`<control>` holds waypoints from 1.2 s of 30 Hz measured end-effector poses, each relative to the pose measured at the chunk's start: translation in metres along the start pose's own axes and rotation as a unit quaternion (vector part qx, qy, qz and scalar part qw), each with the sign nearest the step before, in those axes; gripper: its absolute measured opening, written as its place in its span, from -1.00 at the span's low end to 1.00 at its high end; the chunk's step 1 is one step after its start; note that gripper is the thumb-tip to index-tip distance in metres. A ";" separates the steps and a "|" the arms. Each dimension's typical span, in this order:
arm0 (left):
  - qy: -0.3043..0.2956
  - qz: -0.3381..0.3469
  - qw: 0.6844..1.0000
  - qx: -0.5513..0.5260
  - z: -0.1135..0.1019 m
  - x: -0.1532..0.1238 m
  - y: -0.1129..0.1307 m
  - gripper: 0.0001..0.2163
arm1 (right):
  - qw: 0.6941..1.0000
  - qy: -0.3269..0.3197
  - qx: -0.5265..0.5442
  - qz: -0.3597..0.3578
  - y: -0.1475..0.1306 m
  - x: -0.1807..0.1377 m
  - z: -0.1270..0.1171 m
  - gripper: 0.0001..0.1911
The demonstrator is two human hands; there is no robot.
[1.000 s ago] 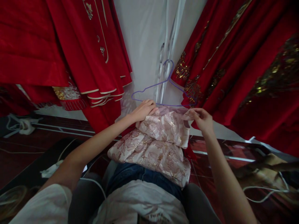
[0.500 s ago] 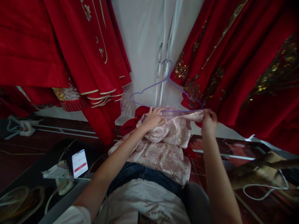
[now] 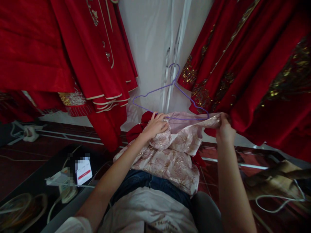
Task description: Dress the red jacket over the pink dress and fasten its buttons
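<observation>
Dim indoor light, brightest on the white wall (image 3: 150, 42) at upper centre; lower corners fall into shadow; wide-angle lens bends the edges; slightly soft.

Readable text: none. Phone screen (image 3: 84, 170), near left on the dark surface: lit, white with a red bar and faint lines, too small to read; the area beside it is blurred out. White shirt (image 3: 150, 212), near centre: a dark print at the lower edge, cut off, letters not legible. Red garments (image 3: 73, 51): gold embroidery only, no lettering.
</observation>
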State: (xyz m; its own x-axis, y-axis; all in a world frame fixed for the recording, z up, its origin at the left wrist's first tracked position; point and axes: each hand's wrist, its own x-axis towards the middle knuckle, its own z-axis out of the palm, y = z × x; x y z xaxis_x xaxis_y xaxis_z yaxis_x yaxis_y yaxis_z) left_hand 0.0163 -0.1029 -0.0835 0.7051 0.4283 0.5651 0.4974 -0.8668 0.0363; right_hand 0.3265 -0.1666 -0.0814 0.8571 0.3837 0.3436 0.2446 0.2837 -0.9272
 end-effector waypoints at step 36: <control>0.209 -0.312 0.893 -0.248 -0.043 -0.060 -0.139 -0.56 | 0.919 -0.161 -0.227 -0.279 -0.082 0.002 0.046 -0.73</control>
State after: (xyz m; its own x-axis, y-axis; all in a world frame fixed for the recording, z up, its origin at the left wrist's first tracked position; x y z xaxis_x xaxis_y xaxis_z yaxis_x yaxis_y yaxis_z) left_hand -0.1168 -0.0194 -0.0872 0.0678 0.8240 0.5625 0.3698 -0.5444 0.7529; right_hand 0.2870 -0.1490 0.0021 0.3793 0.5510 0.7434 0.8326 0.1473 -0.5340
